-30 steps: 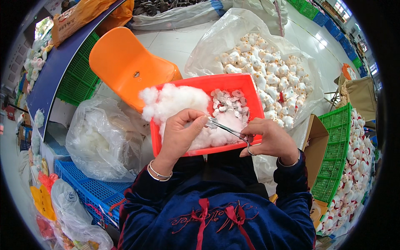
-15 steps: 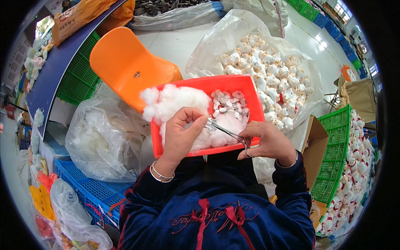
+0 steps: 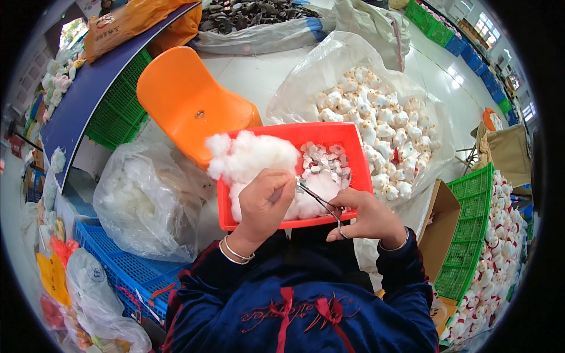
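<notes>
So the left hand [image 3: 266, 202] had thumb and forefinger pressed together, that grip pinching a small pale piece [image 3: 298, 180], too tiny to tell what it was; the right hand [image 3: 369, 213] had its fingers around the handle rings of a slim metal scissor-handled tool [image 3: 319, 202], tip pointing toward 11 o'clock, right up at the left fingertips; couldn't tell if its blades were closed on the piece.

All that sat over the red plastic tray [image 3: 225, 206]; from the tray's middle, white stuffing fluff [image 3: 254, 153] was heaped at 10 o'clock and shiny flat discs [image 3: 325, 163] at 2; further out at 2 was a clear bag of white plush pieces [image 3: 376, 132], and an orange chair [image 3: 182, 97] stood at 10.

What changed: the whole view slid so everything showed lower, the hands drew a bit closer together, and the tool stood steeper; nothing got let go, so I'd call it a small adjustment, with the piece still being worked.
</notes>
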Demonstrator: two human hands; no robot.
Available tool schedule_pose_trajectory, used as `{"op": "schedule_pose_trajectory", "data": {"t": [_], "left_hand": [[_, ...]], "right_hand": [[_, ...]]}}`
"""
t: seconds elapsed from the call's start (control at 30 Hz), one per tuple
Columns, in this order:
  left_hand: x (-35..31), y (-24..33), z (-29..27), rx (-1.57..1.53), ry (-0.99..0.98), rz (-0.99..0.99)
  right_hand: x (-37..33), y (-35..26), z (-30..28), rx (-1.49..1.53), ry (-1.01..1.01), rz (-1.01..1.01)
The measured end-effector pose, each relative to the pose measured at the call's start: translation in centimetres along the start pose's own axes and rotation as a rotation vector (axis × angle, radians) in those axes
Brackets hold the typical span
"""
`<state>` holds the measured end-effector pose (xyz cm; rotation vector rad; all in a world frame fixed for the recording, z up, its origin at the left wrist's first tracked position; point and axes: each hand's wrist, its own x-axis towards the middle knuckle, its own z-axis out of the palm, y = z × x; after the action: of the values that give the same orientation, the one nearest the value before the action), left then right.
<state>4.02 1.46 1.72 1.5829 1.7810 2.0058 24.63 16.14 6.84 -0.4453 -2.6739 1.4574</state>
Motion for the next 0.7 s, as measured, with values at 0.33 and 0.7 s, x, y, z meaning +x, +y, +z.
{"op": "schedule_pose_trajectory", "data": {"t": [0.33,0.7], "left_hand": [[-0.2,-0.1,-0.7,0.118,-0.134,-0.019],[1.4,0.5,-2.2,-0.605,-0.830,-0.749]], "right_hand": [[-0.7,0.8,0.8,0.034,0.069,0.131],[-2.1,0.3,-0.3,-0.009,-0.139,0.015]]}}
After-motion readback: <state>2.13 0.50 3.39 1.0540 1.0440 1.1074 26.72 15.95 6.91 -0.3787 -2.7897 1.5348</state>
